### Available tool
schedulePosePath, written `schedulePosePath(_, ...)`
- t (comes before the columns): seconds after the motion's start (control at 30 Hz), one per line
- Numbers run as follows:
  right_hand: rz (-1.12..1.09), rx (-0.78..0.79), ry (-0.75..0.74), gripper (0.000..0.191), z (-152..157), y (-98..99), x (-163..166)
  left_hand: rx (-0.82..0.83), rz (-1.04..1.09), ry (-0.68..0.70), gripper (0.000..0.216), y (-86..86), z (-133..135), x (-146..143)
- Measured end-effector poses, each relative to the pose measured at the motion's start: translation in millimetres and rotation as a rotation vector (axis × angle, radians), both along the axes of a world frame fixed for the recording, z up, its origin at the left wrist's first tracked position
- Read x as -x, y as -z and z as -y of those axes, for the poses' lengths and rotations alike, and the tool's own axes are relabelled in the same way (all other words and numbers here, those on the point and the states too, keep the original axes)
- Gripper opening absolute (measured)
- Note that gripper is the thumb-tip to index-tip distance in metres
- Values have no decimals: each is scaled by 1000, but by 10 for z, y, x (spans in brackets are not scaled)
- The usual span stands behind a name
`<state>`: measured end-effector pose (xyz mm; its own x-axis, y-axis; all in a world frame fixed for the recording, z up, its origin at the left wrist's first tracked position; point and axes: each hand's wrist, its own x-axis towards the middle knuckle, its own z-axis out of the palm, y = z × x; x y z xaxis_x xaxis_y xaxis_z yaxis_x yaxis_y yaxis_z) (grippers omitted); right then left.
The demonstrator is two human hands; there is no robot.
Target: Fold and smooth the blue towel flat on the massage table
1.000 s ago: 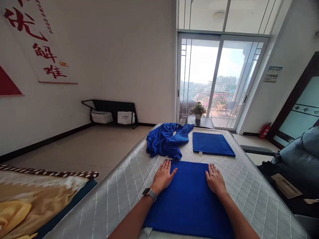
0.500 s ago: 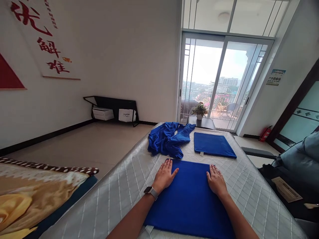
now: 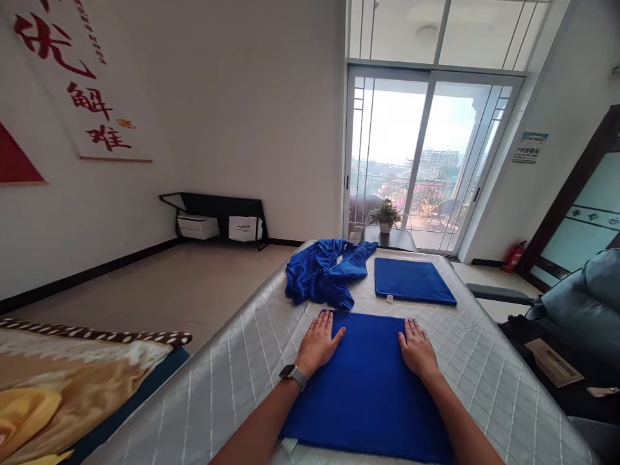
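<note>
A flat, folded blue cloth [image 3: 371, 387] lies in front of me on a silver quilted mattress [image 3: 232, 361], with a small white tag at its near left corner. My left hand [image 3: 320, 342] rests flat on the cloth's far left corner, fingers stretched out, a watch on the wrist. On the far right edge my right hand [image 3: 417, 345] lies palm down, fingers extended. Beyond them, a second folded blue cloth [image 3: 414, 281] sits to the right, also tagged. To its left is a crumpled blue cloth [image 3: 327, 274].
A potted plant [image 3: 385, 216] stands on a dark surface past the mattress, before glass sliding doors. At left is a patterned blanket [image 3: 97, 374]; along the wall, a black rack [image 3: 223, 206] with white boxes. Dark bags [image 3: 581, 310] sit at right, with a fire extinguisher [image 3: 513, 257] behind.
The view has shifted slightly. Both hands stay flat on the folded cloth, and the cloths have not visibly moved.
</note>
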<state>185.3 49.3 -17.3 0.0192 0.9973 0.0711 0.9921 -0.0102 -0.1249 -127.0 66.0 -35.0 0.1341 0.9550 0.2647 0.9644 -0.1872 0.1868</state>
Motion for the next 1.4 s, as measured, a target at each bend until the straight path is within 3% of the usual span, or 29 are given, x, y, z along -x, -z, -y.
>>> schedulePosePath(0.3, -33, 10, 2, 68, 33, -51, 15, 56, -59, -5, 84, -61, 3, -7)
schedulePosePath(0.47, -49, -2, -2, 67, 53, -75, 26, 0, -176, -98, 78, -257, -3, -114)
schedulePosePath(0.57, -66, -8, 7, 67, 58, -84, 38, -110, -153, -63, 75, -362, 76, -527)
schedulePosePath(0.73, -60, -1, -7, 65, 72, -61, 4, -47, 48, 347, 62, -319, 231, -1540)
schedulePosePath(0.83, -21, 1, -33, 65, 79, -28, -37, -18, 119, 395, 60, -255, 230, -1907)
schedulePosePath(0.9, -18, 2, -34, 64, 80, -18, -45, 3, 135, 378, 62, -225, 197, -1963)
schedulePosePath(1.03, -40, 0, -22, 64, 71, -49, -8, 14, 78, 351, 66, -195, 131, -1708)
schedulePosePath(1.3, -89, 8, 2, 68, 60, -83, 29, 5, -63, 146, 70, -150, 74, -627)
schedulePosePath(1.4, -82, 2, 1, 67, 58, -74, 26, 9, -79, 79, 72, -106, 33, -347)
